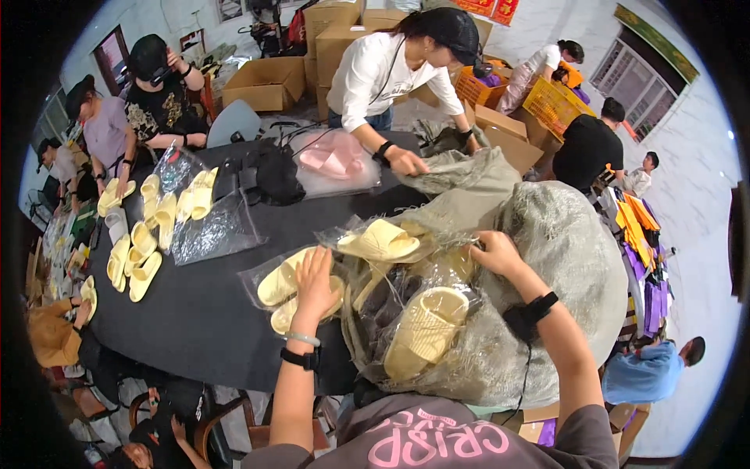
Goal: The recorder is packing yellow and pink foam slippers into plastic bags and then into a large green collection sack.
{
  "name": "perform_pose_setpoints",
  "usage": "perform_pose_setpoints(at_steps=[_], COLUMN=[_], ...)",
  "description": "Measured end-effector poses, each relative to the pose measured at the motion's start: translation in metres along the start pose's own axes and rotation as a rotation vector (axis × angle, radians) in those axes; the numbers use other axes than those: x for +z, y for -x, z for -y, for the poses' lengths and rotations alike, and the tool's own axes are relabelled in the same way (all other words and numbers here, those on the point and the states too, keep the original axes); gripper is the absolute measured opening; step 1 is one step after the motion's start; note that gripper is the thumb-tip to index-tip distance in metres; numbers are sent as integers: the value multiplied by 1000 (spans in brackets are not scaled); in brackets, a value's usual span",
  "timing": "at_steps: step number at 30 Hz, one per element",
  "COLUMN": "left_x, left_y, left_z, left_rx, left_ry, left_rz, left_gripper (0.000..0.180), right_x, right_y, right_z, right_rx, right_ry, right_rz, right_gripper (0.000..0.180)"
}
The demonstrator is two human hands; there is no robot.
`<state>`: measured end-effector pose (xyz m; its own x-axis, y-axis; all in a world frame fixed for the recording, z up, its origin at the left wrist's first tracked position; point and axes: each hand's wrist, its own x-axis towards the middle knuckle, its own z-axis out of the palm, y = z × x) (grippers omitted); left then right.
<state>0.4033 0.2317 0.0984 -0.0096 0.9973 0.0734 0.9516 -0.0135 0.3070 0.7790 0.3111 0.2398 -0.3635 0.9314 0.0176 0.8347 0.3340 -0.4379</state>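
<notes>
My left hand (315, 280) lies with fingers stretched out over a pair of pale yellow slippers (283, 278) in a clear plastic bag, at the table's near side. With fingers bent together, my right hand (498, 255) grips the edge of a large grey-green woven sack (558, 258). Between my hands, at the sack's mouth, another bagged yellow slipper (380, 241) rests near the top. A larger-looking bagged slipper (428, 328) sits closer to me. Darker bagged contents show between them, too covered to make out.
Across the dark table (207, 313), a person in white (387, 78) handles the sack's far part. Loose yellow slippers (144, 254) lie to the left, near an empty clear bag (215, 234). Pink slippers (332, 155) lie at the far side. Cardboard boxes (266, 82) stand behind.
</notes>
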Motion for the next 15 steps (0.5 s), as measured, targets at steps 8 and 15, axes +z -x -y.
perform_pose_setpoints(at_steps=[8,15], left_x=[41,7], left_y=[-66,-35], left_z=[-38,43], left_rx=[279,273], left_ry=[262,36], left_rz=[-143,-540], left_gripper=[62,55], right_x=[-7,-24], right_y=[9,51], right_z=[20,-12], right_rx=[10,-66], right_ry=[110,-66], right_rz=[30,-69], right_gripper=[32,21])
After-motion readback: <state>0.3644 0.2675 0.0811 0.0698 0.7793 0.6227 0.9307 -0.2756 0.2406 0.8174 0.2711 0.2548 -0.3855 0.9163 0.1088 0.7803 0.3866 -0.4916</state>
